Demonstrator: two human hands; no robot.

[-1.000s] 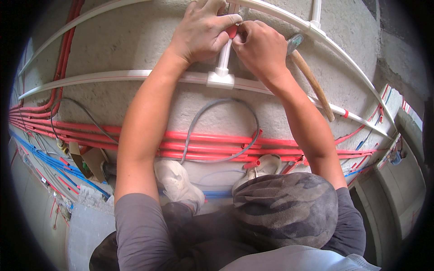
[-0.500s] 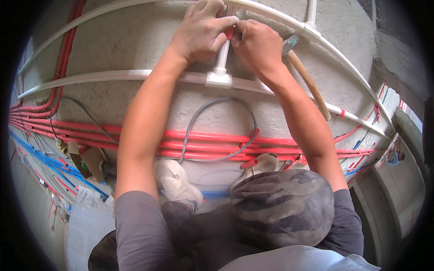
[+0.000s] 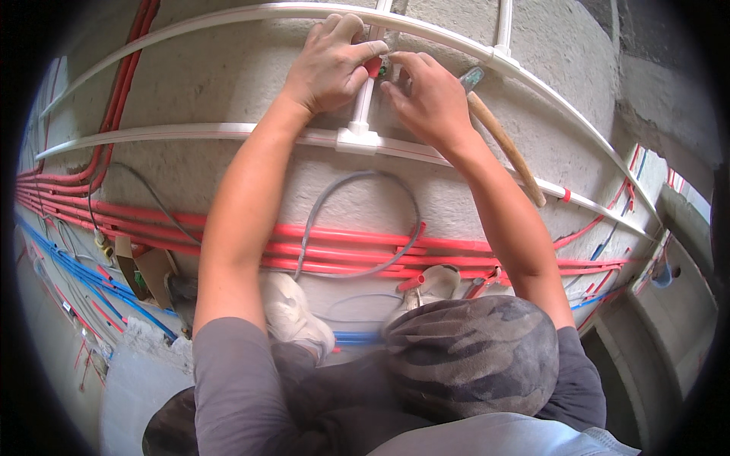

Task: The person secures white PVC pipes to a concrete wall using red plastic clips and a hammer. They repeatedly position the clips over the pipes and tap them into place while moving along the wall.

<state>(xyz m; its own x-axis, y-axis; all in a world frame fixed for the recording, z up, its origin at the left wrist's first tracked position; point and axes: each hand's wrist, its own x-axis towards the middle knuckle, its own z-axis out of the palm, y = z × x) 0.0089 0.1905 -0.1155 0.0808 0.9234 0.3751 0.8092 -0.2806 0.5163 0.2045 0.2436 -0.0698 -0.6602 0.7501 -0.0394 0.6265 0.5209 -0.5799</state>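
Observation:
My left hand [image 3: 328,67] is closed at a short upright white pipe [image 3: 362,102], its thumb and fingers on a red pipe clip [image 3: 372,66] around it. Just right of the clip shows a small green piece, too small to name. My right hand [image 3: 432,97] is beside the clip, thumb and index finger apart, with nothing visible gripped. Beyond that hand lies a hammer [image 3: 506,146] with a wooden handle, its head by my knuckles. Below, the short pipe joins a white tee fitting [image 3: 357,141] on a long white pipe [image 3: 190,131].
Another long white pipe [image 3: 220,15] crosses the far side. Several red conduits [image 3: 334,248] run across the floor before my shoes [image 3: 293,311], with a grey cable loop [image 3: 310,216] over them. Blue conduits [image 3: 99,275] and an open cardboard box [image 3: 154,275] are at left.
My right thumb and index finger have parted and drawn back slightly from the red clip, uncovering the green piece. The left hand stays on the clip. The view has shifted slightly.

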